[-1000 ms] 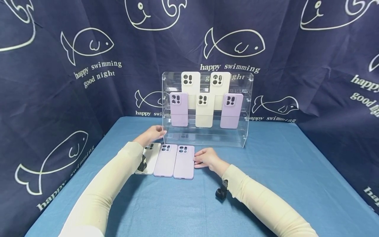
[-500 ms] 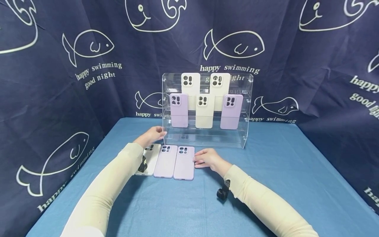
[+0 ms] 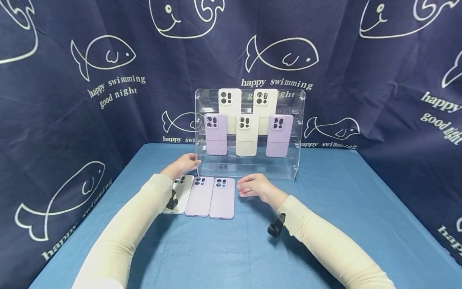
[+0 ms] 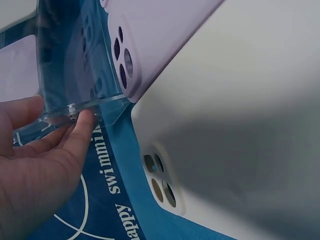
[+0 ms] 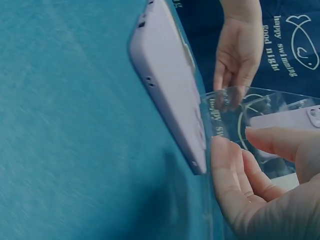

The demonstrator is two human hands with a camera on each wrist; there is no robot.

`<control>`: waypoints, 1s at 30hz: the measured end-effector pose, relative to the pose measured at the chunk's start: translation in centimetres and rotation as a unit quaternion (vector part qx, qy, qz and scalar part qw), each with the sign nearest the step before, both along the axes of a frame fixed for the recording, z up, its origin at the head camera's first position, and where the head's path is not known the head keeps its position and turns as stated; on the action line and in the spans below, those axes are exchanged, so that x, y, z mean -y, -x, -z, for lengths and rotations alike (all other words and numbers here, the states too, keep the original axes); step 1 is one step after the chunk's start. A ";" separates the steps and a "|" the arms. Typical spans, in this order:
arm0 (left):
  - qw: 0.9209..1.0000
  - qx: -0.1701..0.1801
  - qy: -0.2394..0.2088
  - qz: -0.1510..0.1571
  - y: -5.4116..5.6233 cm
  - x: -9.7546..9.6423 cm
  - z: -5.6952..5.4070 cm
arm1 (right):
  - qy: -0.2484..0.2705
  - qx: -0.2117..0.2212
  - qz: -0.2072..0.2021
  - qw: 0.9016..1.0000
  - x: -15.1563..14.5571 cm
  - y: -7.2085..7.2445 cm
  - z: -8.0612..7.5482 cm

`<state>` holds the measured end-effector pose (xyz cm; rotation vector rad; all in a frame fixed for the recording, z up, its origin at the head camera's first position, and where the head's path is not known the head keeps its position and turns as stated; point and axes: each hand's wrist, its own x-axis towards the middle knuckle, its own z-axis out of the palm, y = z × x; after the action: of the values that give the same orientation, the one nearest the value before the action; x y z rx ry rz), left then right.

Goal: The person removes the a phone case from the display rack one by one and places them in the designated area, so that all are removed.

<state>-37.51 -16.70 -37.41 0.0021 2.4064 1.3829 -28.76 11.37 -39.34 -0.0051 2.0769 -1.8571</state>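
Observation:
My left hand (image 3: 183,165) grips the lower left edge of a clear acrylic display stand (image 3: 249,170), thumb on one side and fingers on the other in the left wrist view. In front of the stand three phone cases lie in a row: a white phone case (image 3: 185,192), partly under my left wrist, a lavender phone case (image 3: 199,198) and another lavender phone case (image 3: 222,200). Just right of the row is my right hand (image 3: 258,186), holding nothing. In the right wrist view its thumb and fingers (image 5: 225,165) are apart, loosely bent, and the nearest lavender case (image 5: 167,80) is beside them.
On the stand's upper tier are two white phone cases (image 3: 231,106). Below stand a lavender case (image 3: 216,136), a white case (image 3: 247,138) and a lavender case (image 3: 279,138). A blue cloth (image 3: 325,200) covers the table. Behind hangs a navy fish-print curtain (image 3: 202,60).
My right hand has come off the right edge of the rightmost lavender case and moved slightly away toward the stand. The left hand keeps its hold on the stand. The head view has shifted slightly.

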 end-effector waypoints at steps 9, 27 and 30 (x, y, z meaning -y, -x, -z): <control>1.000 -0.009 -0.002 0.002 -0.2 -0.2 -0.1 | 0.012 -0.016 -0.011 1.000 -1.1 0.3 -1.7; 0.999 -0.028 -0.013 0.015 0.5 0.2 0.0 | 0.029 -0.033 0.016 0.999 -2.8 1.2 -3.1; 0.999 -0.023 -0.022 0.009 0.7 0.1 0.0 | 0.037 -0.039 0.018 0.998 -3.2 1.3 -3.3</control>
<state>-38.22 -16.81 -37.45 0.0673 2.4062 1.4420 -30.11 14.54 -36.02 -0.0600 2.0713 -1.9857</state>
